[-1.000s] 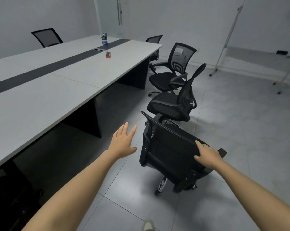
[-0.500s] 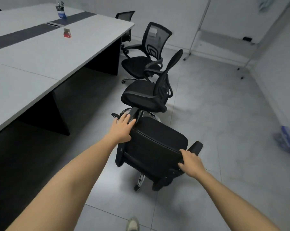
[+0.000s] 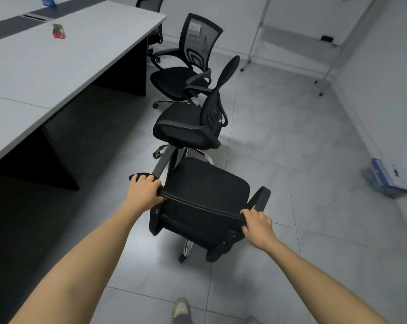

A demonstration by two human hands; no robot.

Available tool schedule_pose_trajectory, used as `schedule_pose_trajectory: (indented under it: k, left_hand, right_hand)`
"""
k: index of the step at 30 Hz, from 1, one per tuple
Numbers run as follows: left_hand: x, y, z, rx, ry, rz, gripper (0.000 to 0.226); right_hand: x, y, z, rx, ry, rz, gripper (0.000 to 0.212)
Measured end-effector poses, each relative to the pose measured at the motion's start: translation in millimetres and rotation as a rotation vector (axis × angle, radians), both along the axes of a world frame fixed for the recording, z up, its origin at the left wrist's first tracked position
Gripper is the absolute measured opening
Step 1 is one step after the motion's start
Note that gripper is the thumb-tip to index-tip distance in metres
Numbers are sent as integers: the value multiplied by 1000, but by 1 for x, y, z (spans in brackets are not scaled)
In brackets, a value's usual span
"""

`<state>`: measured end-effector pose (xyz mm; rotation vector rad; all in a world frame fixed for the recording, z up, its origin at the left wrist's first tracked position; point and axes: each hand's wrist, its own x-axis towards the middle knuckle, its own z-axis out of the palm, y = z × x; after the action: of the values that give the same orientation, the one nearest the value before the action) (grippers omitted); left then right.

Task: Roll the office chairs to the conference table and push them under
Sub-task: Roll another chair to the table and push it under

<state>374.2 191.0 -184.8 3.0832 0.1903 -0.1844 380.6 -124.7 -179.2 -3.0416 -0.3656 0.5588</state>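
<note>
A black office chair stands right in front of me on the tiled floor, its back towards me. My left hand grips the left end of the backrest's top edge. My right hand grips the right end of that edge. The grey conference table runs along the left. Two more black chairs stand beyond the near one: a middle chair turned side-on, and a far mesh-backed chair near the table's corner. Another chair is at the table's far end.
A red small object and a blue cup sit on the table. A whiteboard stand on casters is against the far wall. A blue and white package lies by the right wall. My shoe shows at the bottom.
My left hand went from hanging open beside the chair to gripping the backrest's left end. My right hand stayed on the right end. My view swung right and came closer to the chair.
</note>
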Motion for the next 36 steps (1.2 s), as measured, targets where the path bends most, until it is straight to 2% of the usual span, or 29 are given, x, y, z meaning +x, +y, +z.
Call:
schedule_pose_trajectory:
  k: [5,11,14,19,23,26,31,36]
  left_hand:
    - [-26,-22,0,-57,-23,20,45]
    - [-71,-71,-3,-69,39,73,41]
    - [-87,-110,-2,-87,94,141,37]
    - [-114,-191,-8,-31,189,336,52]
    - [-135,-254,-11,-30,246,480,56]
    - [-135,-284,-6,-27,295,494,58]
    - [-137,-347,-7,-47,300,504,63]
    - [-142,-389,-9,-87,309,541,61]
  right_hand:
    - [9,-31,-1,3,16,110,46]
    - [45,-74,-1,15,58,238,41]
    - [66,-94,-5,-1,56,319,41]
    - [93,-134,-17,41,32,481,40]
    - [107,-159,-22,83,35,594,39]
    - [117,-170,-22,53,74,615,38]
    - [121,-196,-24,-43,-42,622,44]
    - [128,-217,-24,-91,-49,649,48]
